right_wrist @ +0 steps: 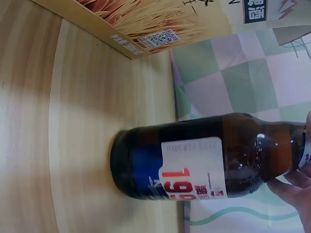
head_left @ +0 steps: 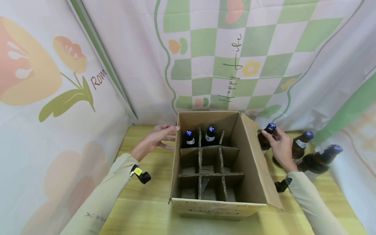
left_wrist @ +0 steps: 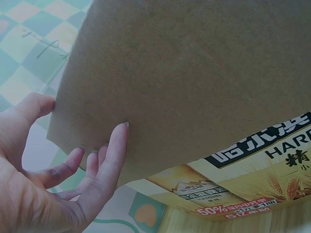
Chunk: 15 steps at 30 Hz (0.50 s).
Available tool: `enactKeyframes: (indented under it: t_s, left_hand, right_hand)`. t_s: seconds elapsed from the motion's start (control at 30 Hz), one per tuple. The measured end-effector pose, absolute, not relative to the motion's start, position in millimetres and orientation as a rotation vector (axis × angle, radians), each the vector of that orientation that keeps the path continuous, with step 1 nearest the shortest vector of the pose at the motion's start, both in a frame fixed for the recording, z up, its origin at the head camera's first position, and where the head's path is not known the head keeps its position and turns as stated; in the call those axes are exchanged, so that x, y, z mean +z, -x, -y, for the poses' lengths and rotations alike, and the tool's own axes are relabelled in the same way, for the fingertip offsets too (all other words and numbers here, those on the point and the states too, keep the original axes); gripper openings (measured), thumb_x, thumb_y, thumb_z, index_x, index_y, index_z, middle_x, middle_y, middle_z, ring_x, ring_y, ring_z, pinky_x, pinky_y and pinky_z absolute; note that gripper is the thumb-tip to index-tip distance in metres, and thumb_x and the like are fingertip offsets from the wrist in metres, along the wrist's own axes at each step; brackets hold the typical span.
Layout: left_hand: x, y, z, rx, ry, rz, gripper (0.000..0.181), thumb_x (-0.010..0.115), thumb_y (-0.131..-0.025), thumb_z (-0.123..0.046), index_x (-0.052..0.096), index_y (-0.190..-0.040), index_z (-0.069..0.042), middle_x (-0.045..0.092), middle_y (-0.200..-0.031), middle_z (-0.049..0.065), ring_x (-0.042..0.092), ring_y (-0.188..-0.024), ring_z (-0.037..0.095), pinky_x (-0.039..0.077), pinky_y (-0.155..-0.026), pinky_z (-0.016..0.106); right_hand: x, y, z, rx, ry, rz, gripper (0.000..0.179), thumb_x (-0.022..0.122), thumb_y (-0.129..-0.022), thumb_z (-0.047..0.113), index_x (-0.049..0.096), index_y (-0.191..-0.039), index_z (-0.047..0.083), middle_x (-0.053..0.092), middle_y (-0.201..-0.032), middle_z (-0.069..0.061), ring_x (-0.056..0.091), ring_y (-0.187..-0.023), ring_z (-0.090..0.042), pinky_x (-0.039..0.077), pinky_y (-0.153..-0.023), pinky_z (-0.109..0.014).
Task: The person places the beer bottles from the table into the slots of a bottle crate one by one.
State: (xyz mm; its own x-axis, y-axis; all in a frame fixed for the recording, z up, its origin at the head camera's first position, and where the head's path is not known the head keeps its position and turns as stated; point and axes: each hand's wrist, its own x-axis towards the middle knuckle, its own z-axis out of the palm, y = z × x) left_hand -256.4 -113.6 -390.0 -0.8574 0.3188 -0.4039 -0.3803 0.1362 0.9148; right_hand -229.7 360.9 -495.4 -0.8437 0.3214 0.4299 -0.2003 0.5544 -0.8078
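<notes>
A bottle is gripped at the neck by the right hand, just beyond the right side of the box. In the head view its lower body is hidden by the right flap and the hand; in the right wrist view the hand is cut off by the frame edge, and the red number on the label is turned partly out of sight. Whether its base is touching the surface cannot be told.

The left hand is held with fingers loosely spread at the far left corner of the box, a brown flap being touched by the thumb at its edge; the lettering below is cropped.

Inside the box, two bottles are seated in the far row of the divider, left and middle, their lower parts concealed. A pale strip in the near middle compartment is hard to make out. Two more bottles are stood at the right, one partly covered by the right hand, the other nearer the edge.
</notes>
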Motion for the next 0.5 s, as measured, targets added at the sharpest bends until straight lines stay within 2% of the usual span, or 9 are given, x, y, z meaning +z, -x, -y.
enactKeyframes:
  t_s: [0.1, 0.23, 0.33, 0.4, 0.5]
  left_hand:
    - [-389.7, 256.6, 113.2, 1.776, 0.058, -1.905, 0.056, 0.073, -0.098, -0.036, 0.052, -0.139, -0.003, 0.051, -0.147, 0.022, 0.055, -0.131, 0.043, 0.069, -0.086, 0.047]
    - [-388.8, 257.0, 113.1, 1.781, 0.058, -1.901, 0.056, 0.073, -0.098, -0.036, 0.052, -0.139, -0.003, 0.051, -0.147, 0.022, 0.055, -0.131, 0.043, 0.069, -0.086, 0.047]
    - [-388.0, 256.6, 113.4, 1.781, 0.058, -1.902, 0.056, 0.073, -0.099, -0.036, 0.052, -0.139, -0.003, 0.051, -0.148, 0.022, 0.055, -0.131, 0.043, 0.069, -0.086, 0.047]
    - [-388.0, 256.3, 113.4, 1.78, 0.056, -1.9, 0.056, 0.073, -0.099, -0.036, 0.052, -0.139, -0.003, 0.05, -0.149, 0.022, 0.055, -0.131, 0.043, 0.068, -0.086, 0.047]
    - [-388.3, 255.8, 113.3, 1.777, 0.056, -1.897, 0.056, 0.072, -0.099, -0.035, 0.052, -0.139, -0.003, 0.049, -0.15, 0.023, 0.056, -0.131, 0.042, 0.068, -0.086, 0.047]
  right_hand:
    - [-496.0, 231.3, -361.2, 1.285, 0.091, 2.251, 0.034, 0.08, -0.094, 0.012, 0.07, -0.122, -0.005, 0.074, -0.117, -0.021, 0.06, -0.097, 0.017, 0.053, -0.091, -0.003]
    - [-497.7, 233.1, -364.5, 1.285, 0.084, 2.27, 0.036, 0.08, -0.094, 0.014, 0.068, -0.124, -0.004, 0.073, -0.111, 0.004, 0.06, -0.098, 0.017, 0.052, -0.091, -0.001]
    - [-499.7, 234.4, -367.2, 1.286, 0.051, 2.26, 0.034, 0.08, -0.094, 0.013, 0.069, -0.123, -0.003, 0.07, -0.108, 0.014, 0.061, -0.098, 0.017, 0.052, -0.089, 0.0]
    - [-500.8, 234.6, -367.9, 1.279, 0.036, 2.245, 0.032, 0.08, -0.093, 0.011, 0.071, -0.121, -0.003, 0.072, -0.108, 0.012, 0.063, -0.095, 0.017, 0.053, -0.086, 0.0]
    - [-501.1, 234.3, -366.2, 1.251, 0.031, 2.23, 0.028, 0.081, -0.092, 0.008, 0.073, -0.117, -0.004, 0.077, -0.11, -0.003, 0.062, -0.091, 0.019, 0.052, -0.083, 0.001]
